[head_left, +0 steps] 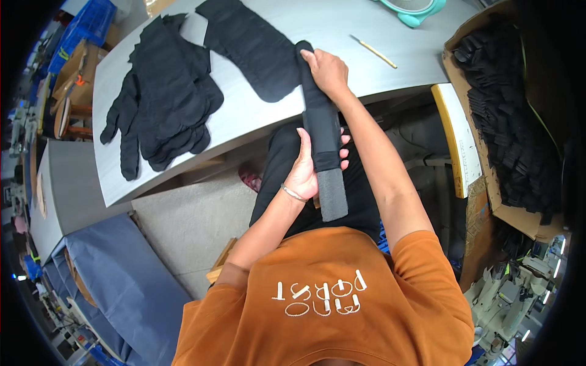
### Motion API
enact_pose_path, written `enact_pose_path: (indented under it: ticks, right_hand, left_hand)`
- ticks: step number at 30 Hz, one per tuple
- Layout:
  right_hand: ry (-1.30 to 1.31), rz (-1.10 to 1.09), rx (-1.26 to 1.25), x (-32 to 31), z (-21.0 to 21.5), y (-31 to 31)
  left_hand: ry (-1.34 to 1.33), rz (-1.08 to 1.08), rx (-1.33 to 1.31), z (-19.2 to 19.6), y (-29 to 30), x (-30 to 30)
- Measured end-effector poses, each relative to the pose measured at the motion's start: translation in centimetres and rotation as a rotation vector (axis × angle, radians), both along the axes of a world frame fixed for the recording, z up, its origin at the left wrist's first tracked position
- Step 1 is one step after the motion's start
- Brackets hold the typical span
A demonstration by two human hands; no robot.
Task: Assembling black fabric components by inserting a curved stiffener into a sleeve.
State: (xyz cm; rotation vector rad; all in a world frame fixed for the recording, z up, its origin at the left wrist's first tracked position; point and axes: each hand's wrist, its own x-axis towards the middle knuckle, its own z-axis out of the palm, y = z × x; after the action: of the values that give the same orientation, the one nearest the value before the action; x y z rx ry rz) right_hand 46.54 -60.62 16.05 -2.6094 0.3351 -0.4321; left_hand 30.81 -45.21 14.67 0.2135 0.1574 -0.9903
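A long, narrow piece of black fabric [320,125] runs over the table's near edge and above my lap. A fuzzy grey strip shows at its lower end. My left hand [302,171] wraps the lower part, thumb on the near side and fingertips showing past the far side. At the upper end my right hand [328,72] grips the fabric, its thumb near the rounded tip. Just left of that end lies a wide, round-ended black fabric piece [253,49]. Farther left is a stack of black fabric pieces [171,91] with finger-like ends.
On the grey table [238,122] lies a slim tool with a yellow handle [378,55]. A teal-rimmed round object [418,12] stands at the back. To the right, a cardboard box [448,64] holds many black strips. Blue-grey cloth [128,274] covers something at lower left.
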Motion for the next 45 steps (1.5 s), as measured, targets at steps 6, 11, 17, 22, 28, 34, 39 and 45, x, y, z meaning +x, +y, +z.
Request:
enact_pose_path:
  ticks: [6,11,17,22,28,34,39,45]
  right_hand:
    - [-0.065,0.045,-0.072,-0.4,-3.1,0.6]
    - [-0.116,0.022,0.044,-1.6,-1.3,1.3]
    - [-0.115,-0.001,-0.041,-1.6,-0.8,1.0]
    - [-0.127,-0.026,-0.118,-1.4,-0.8,1.8]
    - [-0.215,-0.057,-0.206,-1.5,-1.4,2.4]
    - [-0.274,-0.04,-0.252,-1.4,-1.7,2.2]
    - [-0.239,-0.097,-0.065,-0.9,-1.8,1.5]
    - [-0.305,-0.262,0.683,0.5,-0.1,-1.4]
  left_hand:
    - [0.057,-0.063,0.029,-0.6,-0.5,0.4]
    - [0.099,-0.035,-0.173,-0.8,0.5,-0.9]
    - [0.032,-0.07,-0.127,-0.6,0.4,0.7]
    - [-0.015,-0.147,-0.056,-0.9,0.6,1.7]
    - [-0.121,-0.114,0.235,0.4,1.4,0.8]
    - [-0.182,-0.119,0.3,1.8,3.2,-3.7]
    - [-0.181,-0.147,0.296,2.7,3.4,-2.0]
    - [-0.071,-0.202,0.085,1.7,3.0,1.4]
